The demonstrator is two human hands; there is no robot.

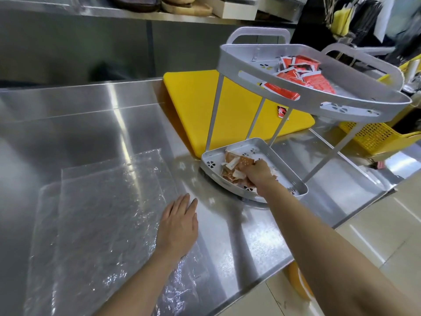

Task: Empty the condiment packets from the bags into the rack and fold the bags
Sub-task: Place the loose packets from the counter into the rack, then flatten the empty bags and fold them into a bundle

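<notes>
— Condiment packets [237, 168] sit heaped in the lower tray [210, 158] of a two-tier grey rack [246, 65] on a stainless steel counter [91, 115]; where is the right hand?

— Right hand [258, 172] is down in that lower tray, knuckles up, fingers curled into the brown and white packets; it looks clenched on a bunch of them, though the fingertips are hidden under the pile, so the exact hold cannot be told.

— And the upper tier?

— Red and white packets [300, 75] lie loose across the upper tray, toward its right half; one more small red packet [281, 110] shows below that tray, against the yellow cutting board [198, 103] lying flat behind the rack.

— The bags?

— Two clear plastic bags [109, 201] are spread flat on the counter to the left of the rack, overlapping, crinkled and catching the light; neither is folded.

— Left hand?

— Left hand [178, 221] rests palm down at the right edge of the bags, fingers straight and together, released, grasping nothing; its forearm lies across the near corner of the plastic.

— Anything else in shot?

— A yellow slotted basket [373, 135] stands beyond the rack at right; a steel shelf [114, 12] runs along the wall above the counter, with woven and wooden items on it that are too blurred to name.
</notes>
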